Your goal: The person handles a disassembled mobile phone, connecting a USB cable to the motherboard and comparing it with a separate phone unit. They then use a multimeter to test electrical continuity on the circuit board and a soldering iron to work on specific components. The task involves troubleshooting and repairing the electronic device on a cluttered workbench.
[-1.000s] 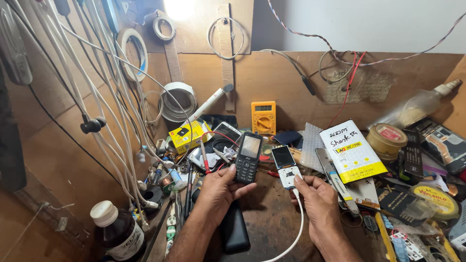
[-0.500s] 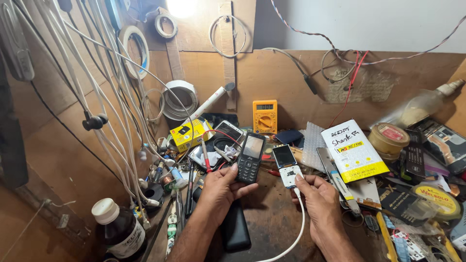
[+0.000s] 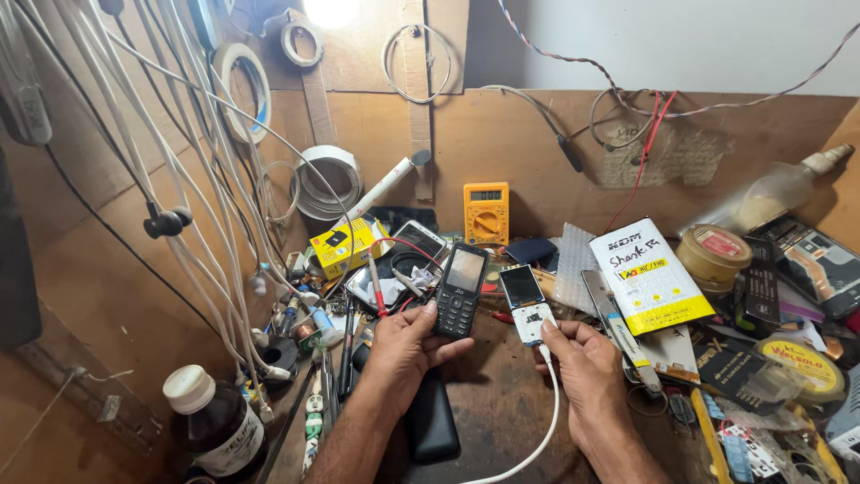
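In the lower middle of the frame, the left hand (image 3: 408,345) is gripping a black keypad phone (image 3: 460,289), fingers wrapped around its lower half with the thumb lying along the right edge. Just to its right, the right hand (image 3: 587,367) is pinching a small bare phone board (image 3: 528,305) between thumb and fingertips, its little screen facing up; a white cable (image 3: 536,439) is running from the board's lower end down between the wrists.

Compared with the views of a second ago, both hands are staying put and the two pieces are standing side by side as before; only the camera is drifting a little. So the comparing or testing of the two units seems to be holding at the same point, with nothing yet set down.

As for containers, a dark bottle with a white cap (image 3: 215,421) is standing at the lower left, capped, its contents hidden. A round tin (image 3: 714,255) is sitting right of centre with its lid on, and a clear bottle (image 3: 788,188) is lying tilted at the upper right, possibly part full, though the glare is making that hard to tell. A yellow multimeter (image 3: 485,213) is leaning against the back board.
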